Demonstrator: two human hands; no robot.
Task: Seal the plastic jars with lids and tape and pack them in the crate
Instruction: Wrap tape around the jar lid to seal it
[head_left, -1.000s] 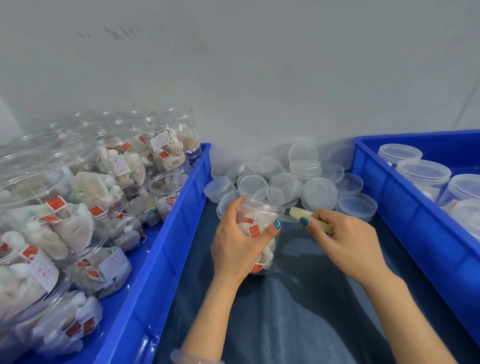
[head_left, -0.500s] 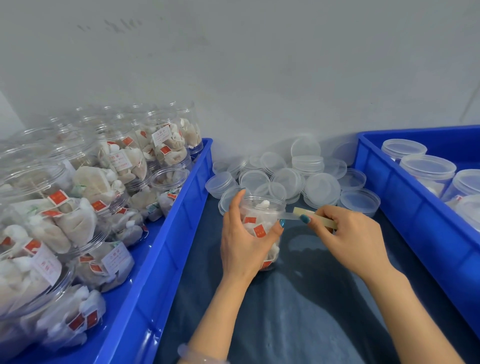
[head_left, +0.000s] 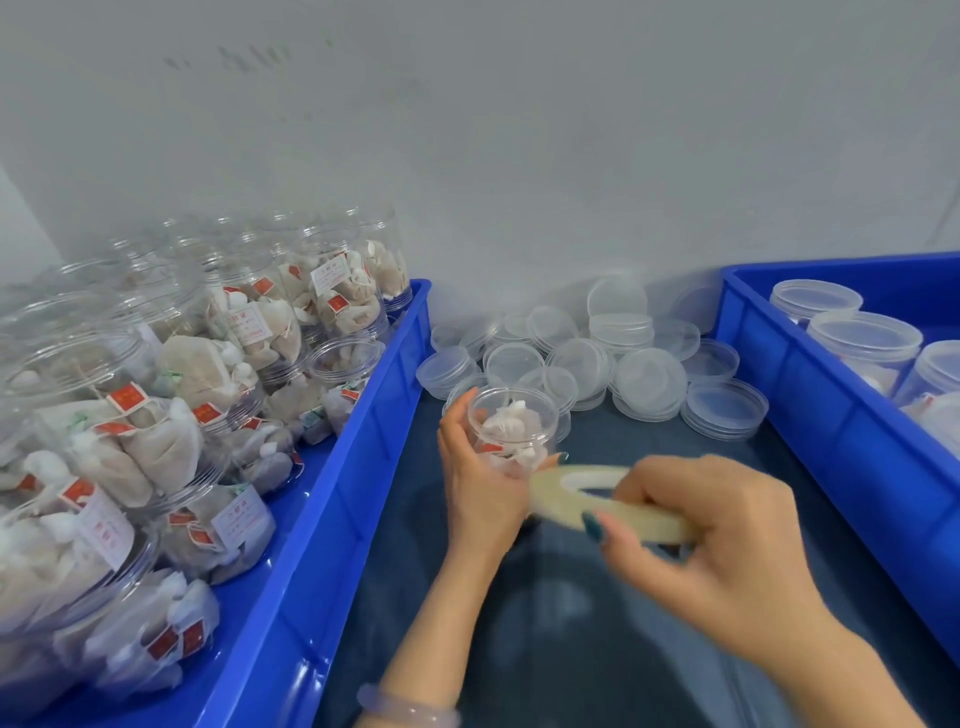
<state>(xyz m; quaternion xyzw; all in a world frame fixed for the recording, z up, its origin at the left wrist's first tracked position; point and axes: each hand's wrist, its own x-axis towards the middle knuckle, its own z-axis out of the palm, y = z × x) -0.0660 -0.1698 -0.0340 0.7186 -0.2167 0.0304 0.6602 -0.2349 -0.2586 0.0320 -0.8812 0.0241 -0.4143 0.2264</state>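
A small clear plastic jar (head_left: 514, 423) filled with white tea bags stands on the dark table between two crates. My left hand (head_left: 480, 480) grips its left side, thumb towards me. My right hand (head_left: 711, 545) holds a roll of clear tape (head_left: 597, 493) flat, just in front of the jar and partly covering its lower half. The roll is blurred. A clear lid appears to sit on the jar. A heap of loose clear lids (head_left: 597, 358) lies behind it against the wall.
The blue crate on the left (head_left: 363, 467) is full of open jars with tea bags (head_left: 171, 415). The blue crate on the right (head_left: 810, 395) holds lidded jars (head_left: 862, 348). A grey wall closes off the back.
My right hand has drawn back towards me with the tape roll, which now lies flat and lower. The left hand still grips the jar, shifted slightly around it.
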